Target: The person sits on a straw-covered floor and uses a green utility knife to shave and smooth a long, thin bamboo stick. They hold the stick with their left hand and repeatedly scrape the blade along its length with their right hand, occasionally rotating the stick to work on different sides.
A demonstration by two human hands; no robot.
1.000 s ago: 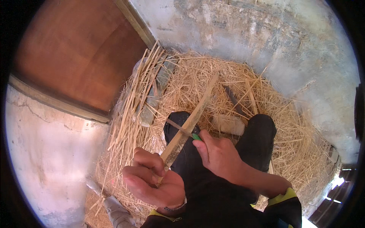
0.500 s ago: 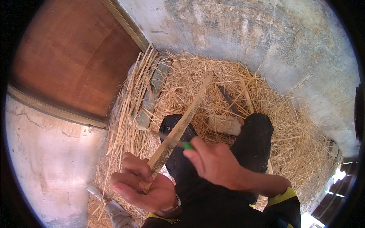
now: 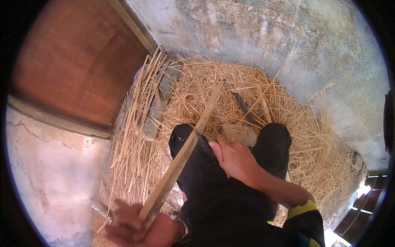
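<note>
The right hand (image 3: 236,161) has its fingers pinching a green-handled knife (image 3: 203,134), its blade across the strip (image 3: 181,158), which slants over the left knee (image 3: 177,140). The left hand (image 3: 138,228) (blurred; finger grip impossible to tell) meets the strip's near end.

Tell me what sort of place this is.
Probably a rough shed or the corner of an old building: a stained wall, a brown panel and straw-like strips heaped over the ground.

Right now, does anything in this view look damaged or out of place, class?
Yes: the left wall has a thin crack near its upper edge, and the far wall is blotched brown, breaking up their paler surfaces.
</note>
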